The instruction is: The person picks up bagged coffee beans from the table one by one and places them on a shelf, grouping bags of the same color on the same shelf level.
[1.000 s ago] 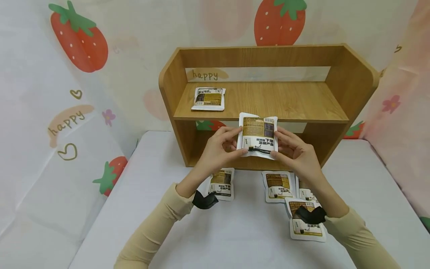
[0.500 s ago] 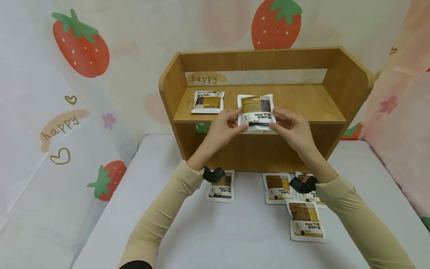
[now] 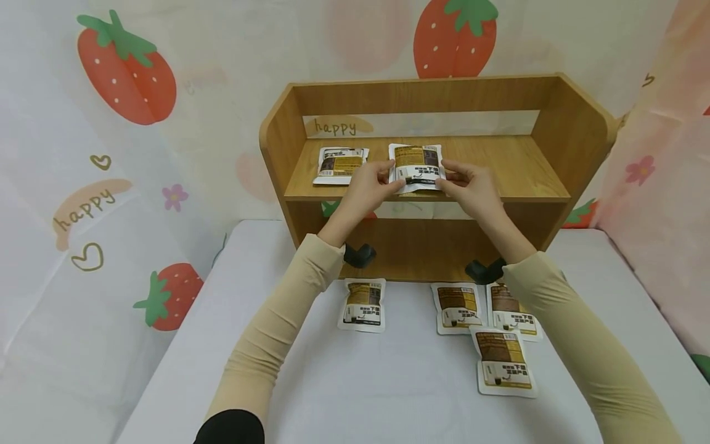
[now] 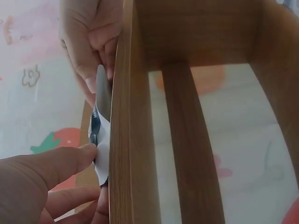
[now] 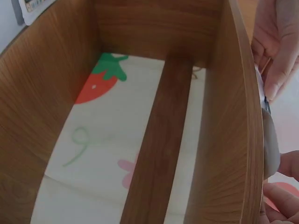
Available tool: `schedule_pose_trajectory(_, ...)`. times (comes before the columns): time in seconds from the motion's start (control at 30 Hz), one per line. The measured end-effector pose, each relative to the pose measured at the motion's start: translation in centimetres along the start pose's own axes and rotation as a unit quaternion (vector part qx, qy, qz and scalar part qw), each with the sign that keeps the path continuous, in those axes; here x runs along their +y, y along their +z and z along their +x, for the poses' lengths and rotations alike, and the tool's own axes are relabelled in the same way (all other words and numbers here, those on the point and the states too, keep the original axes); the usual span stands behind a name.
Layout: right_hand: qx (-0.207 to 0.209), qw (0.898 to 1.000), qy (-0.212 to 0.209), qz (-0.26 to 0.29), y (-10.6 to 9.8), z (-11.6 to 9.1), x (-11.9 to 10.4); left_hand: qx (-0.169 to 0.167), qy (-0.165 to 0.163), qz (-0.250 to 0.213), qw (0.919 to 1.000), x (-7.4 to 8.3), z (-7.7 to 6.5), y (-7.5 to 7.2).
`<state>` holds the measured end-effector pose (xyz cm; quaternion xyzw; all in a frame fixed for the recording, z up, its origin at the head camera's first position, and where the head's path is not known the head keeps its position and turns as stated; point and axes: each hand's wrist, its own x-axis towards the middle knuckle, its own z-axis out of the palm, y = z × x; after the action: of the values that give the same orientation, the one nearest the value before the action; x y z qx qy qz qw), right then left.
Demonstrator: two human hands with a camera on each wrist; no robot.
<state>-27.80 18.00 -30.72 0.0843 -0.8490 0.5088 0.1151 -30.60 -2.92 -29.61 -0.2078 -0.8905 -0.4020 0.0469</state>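
My left hand [image 3: 367, 186] and right hand [image 3: 471, 188] pinch a white pouch [image 3: 416, 168] with a gold-brown printed label by its two sides, thumbs in front and fingers behind. The pouch is at the front part of the upper shelf [image 3: 477, 166], its lower end near the front edge. To its left on that shelf lies a similar pouch [image 3: 341, 165]. In the left wrist view the held pouch [image 4: 100, 128] shows edge-on beside the shelf board, and in the right wrist view only a grey-white strip of the pouch [image 5: 270, 144] shows.
The wooden two-tier rack [image 3: 427, 95] has raised side walls. Below it on the white table [image 3: 388, 388] lie a single pouch [image 3: 363, 305] at left and, at right, a pouch [image 3: 457, 308], another partly behind the right sleeve [image 3: 507, 308], and a nearer pouch [image 3: 503, 362].
Both hands have raised the pouch from in front of the lower tier to the upper shelf and forward over it, beside the pouch lying there. The pouches on the table have stayed put.
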Motion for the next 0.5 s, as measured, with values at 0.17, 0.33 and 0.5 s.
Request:
schedule_pose_trajectory(0.17,-0.005,0.999,-0.006,-0.043,0.0,0.9,0.0,0.002,-0.001,0.012,0.9999,-0.1,0.8,0.1)
schedule_pose_trajectory(0.33,-0.015,0.998,-0.002,-0.055,-0.1,1.5,-0.1,0.008,-0.007,0.015,0.9998,-0.1,1.2,-0.1)
schedule_pose_trajectory(0.5,-0.02,0.999,0.005,-0.049,-0.2,1.7,-0.3,0.011,-0.01,0.016,0.9998,0.0,1.2,0.0)
